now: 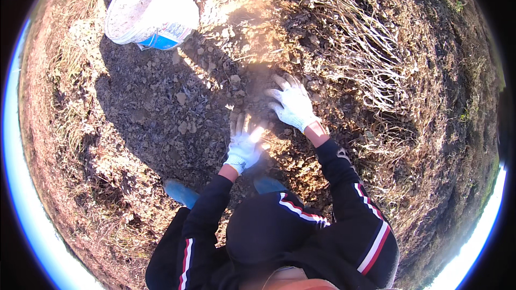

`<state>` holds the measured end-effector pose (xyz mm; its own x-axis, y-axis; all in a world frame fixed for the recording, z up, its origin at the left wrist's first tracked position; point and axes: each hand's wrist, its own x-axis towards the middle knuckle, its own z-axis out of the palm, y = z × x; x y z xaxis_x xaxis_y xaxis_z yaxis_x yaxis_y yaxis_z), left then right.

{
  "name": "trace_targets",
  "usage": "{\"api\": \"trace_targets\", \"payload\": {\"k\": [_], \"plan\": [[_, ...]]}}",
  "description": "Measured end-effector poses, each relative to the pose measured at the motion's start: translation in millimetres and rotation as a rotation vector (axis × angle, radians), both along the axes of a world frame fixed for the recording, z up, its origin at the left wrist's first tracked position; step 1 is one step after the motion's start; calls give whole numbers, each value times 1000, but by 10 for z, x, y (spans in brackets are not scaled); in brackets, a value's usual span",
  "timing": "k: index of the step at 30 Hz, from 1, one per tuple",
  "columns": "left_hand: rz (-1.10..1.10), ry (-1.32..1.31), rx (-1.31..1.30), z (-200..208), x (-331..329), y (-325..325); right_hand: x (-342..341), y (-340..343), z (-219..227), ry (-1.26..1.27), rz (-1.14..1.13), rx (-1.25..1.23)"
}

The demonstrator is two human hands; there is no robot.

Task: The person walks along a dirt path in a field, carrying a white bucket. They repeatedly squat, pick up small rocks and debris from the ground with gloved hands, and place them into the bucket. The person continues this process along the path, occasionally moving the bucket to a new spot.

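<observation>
Both of my hands wear white knit gloves with soiled fingertips and reach down to loose, cloddy soil (183, 113). My left hand (244, 144) lies just ahead of my knees, its fingers stretched forward over the dirt. Farther ahead and to the right, my right hand (293, 102) has its fingers spread on the ground. Nothing shows in either hand. Glare and haze blur the soil between them, so small things there cannot be made out.
A white bucket (180, 13) with a blue label stands at the far left, tilted in view. Dry stalks (371, 48) lie to the right. My blue shoes (181, 193) are beneath me, and my shadow covers the soil at left.
</observation>
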<state>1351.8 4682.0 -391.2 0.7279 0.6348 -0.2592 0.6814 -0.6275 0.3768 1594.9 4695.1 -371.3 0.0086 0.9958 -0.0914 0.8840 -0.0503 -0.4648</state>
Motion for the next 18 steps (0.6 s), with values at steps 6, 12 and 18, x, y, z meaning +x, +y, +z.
{"api": "trace_targets", "payload": {"k": [6, 12, 18], "plan": [[54, -34, -24, 72, -4, 1, 186, 443, 36, 20, -170, 529], [50, -75, -8, 88, 96, 39, 284, 1209, -466, -148, -183, 280], [47, -30, -103, 231, -9, 32, -62, 730, -265, -102, 36, 198]]}}
